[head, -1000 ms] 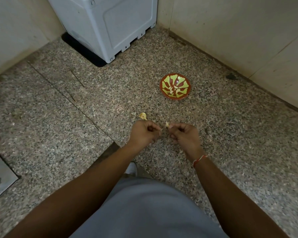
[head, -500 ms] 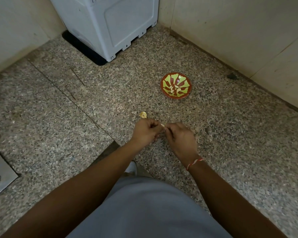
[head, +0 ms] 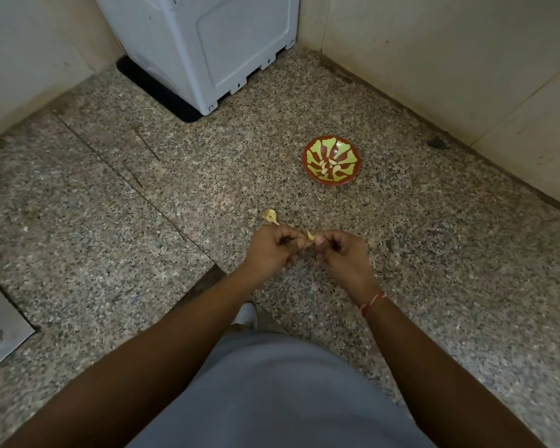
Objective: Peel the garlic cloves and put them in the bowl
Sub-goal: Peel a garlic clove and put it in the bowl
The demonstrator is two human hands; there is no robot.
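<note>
Both hands low over the speckled floor (head: 117,260), left hand (head: 274,250) and right hand (head: 341,255) curled tight, pinching one garlic clove (head: 310,236) between their fingertips, nearly knuckle to knuckle. Just beyond the left hand, a garlic scrap (head: 270,216) lying on the stone. Further out and to the right, the red-and-green bowl (head: 332,181) with several peeled cloves (head: 328,165) inside, well apart from the hands. Red thread (head: 373,301) round the right wrist, white appliance (head: 204,46) in the corner

glossy glazed bowl (head: 314,149), speckled stone floor (head: 110,221)
</note>
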